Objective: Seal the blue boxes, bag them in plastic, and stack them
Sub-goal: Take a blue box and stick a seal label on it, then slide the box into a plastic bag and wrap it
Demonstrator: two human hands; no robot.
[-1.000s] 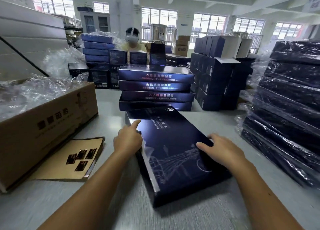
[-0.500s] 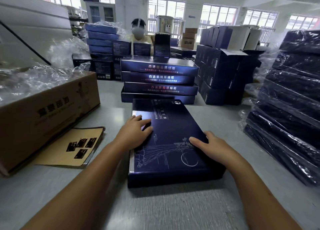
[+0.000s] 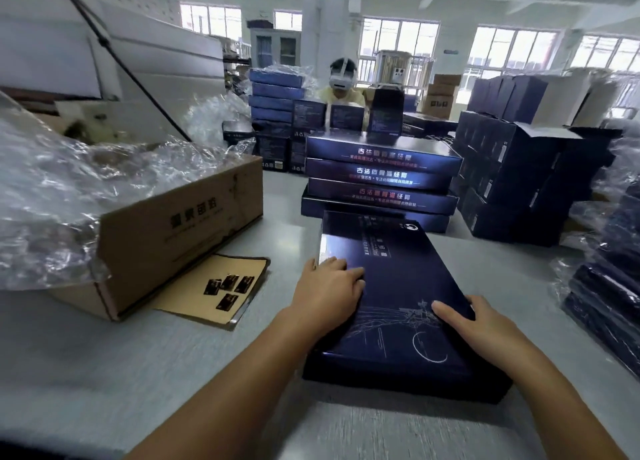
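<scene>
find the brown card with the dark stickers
Head view, left side: the card lies flat on the table, between the carton and the blue box.

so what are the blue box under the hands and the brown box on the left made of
Blue box: looks like glossy printed cardboard, given the light glare on its lid. Brown box: plain matte cardboard, probably corrugated, with raw folded flaps.
</scene>
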